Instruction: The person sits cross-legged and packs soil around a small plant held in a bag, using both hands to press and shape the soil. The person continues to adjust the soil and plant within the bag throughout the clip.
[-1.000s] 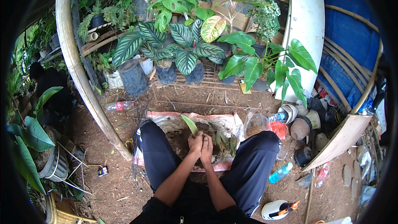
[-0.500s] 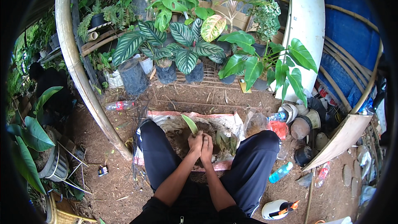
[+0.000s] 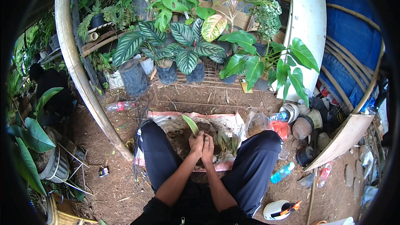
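Observation:
My left hand (image 3: 196,143) and my right hand (image 3: 207,150) are pressed together between my knees, fingers closed around the lower end of a leaf cutting (image 3: 190,124). The cutting is broad and green with a pale edge, and its tip points up and to the left. Its base is hidden inside my hands. Beneath them lies a whitish sack (image 3: 229,121) with pink edges, spread on the ground and carrying dark soil (image 3: 177,136). More pale-green leaf pieces (image 3: 227,142) rest on the sack just right of my right hand.
Potted plants with striped leaves (image 3: 185,46) line the back. At right are stacked pots (image 3: 302,128), a turquoise bottle (image 3: 282,172) and a white spray bottle (image 3: 278,210) with an orange nozzle. A clear plastic bottle (image 3: 121,106) lies at left near a bamboo pole (image 3: 79,66).

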The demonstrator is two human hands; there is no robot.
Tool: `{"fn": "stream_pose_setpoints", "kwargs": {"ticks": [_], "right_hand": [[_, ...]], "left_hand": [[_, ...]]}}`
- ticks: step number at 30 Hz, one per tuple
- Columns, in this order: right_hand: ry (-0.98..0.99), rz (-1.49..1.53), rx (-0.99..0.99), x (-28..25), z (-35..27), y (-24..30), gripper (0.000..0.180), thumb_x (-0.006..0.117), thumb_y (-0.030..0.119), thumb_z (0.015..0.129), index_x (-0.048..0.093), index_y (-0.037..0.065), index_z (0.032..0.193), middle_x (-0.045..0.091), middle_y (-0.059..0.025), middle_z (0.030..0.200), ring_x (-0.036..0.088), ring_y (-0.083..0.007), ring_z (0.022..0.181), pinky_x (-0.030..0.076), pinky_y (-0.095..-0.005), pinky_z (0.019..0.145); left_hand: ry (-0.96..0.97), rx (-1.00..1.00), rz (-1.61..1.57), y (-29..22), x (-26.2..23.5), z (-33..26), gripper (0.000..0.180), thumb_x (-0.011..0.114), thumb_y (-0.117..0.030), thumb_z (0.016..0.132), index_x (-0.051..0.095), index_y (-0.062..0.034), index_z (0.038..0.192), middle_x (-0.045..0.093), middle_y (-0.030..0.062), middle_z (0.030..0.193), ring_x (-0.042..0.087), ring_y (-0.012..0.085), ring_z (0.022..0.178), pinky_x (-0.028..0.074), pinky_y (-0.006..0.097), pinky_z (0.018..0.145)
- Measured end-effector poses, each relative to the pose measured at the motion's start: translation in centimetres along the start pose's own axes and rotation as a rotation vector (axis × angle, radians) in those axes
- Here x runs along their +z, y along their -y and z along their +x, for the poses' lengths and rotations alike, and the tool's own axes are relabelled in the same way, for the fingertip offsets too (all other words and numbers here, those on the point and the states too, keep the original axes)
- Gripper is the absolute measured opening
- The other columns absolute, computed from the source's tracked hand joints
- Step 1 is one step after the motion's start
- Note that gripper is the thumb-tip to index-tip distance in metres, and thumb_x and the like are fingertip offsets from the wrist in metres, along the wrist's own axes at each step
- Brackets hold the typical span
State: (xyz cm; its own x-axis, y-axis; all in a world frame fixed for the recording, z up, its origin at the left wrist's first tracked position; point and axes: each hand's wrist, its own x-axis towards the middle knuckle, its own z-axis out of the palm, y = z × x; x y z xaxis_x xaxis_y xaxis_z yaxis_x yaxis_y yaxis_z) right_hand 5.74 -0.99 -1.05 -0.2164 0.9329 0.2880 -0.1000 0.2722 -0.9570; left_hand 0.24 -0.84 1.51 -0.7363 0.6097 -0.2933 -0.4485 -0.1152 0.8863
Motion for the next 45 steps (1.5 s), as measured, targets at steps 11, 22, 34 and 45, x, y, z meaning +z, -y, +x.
{"fn": "stream_pose_setpoints", "kwargs": {"ticks": [11,22,34,45], "right_hand": [[0.007,0.02,0.013,0.0,0.0,-0.3,0.031,0.036,0.022,0.097,0.052,0.0,0.11,0.059,-0.0151,0.102,0.055,-0.0231,0.095,0.042,-0.0332,0.085],[0.016,0.029,0.015,0.0,0.0,-0.5,0.033,0.035,0.025,0.097,0.051,-0.001,0.111,0.058,-0.0149,0.101,0.053,-0.0227,0.096,0.04,-0.0328,0.087],[-0.012,0.066,0.058,0.2,0.0,-0.1,0.031,0.035,0.022,0.097,0.052,-0.001,0.109,0.059,-0.0147,0.098,0.056,-0.022,0.092,0.042,-0.0328,0.083],[-0.017,0.034,0.091,0.1,0.0,0.0,0.032,0.034,0.024,0.098,0.052,0.0,0.109,0.059,-0.0148,0.1,0.054,-0.0226,0.094,0.041,-0.0326,0.085]], "left_hand": [[-0.029,-0.029,0.029,0.2,-0.1,0.3,0.023,0.063,-0.019,0.081,0.057,0.0031,0.086,0.061,0.0087,0.078,0.058,0.0161,0.068,0.046,0.03,0.061],[0.028,-0.007,0.006,0.2,-0.2,0.1,0.025,0.062,-0.02,0.081,0.055,0.0016,0.092,0.055,0.0057,0.081,0.052,0.0153,0.07,0.044,0.032,0.062],[0.033,-0.025,-0.034,1.1,-0.2,0.8,0.019,0.061,-0.016,0.082,0.056,0.0019,0.088,0.058,0.0053,0.077,0.054,0.0127,0.065,0.044,0.029,0.058],[0.029,-0.033,0.006,1.0,-0.2,0.8,0.017,0.059,-0.017,0.081,0.054,-0.0007,0.085,0.056,0.005,0.078,0.054,0.0143,0.067,0.046,0.031,0.059]]}}
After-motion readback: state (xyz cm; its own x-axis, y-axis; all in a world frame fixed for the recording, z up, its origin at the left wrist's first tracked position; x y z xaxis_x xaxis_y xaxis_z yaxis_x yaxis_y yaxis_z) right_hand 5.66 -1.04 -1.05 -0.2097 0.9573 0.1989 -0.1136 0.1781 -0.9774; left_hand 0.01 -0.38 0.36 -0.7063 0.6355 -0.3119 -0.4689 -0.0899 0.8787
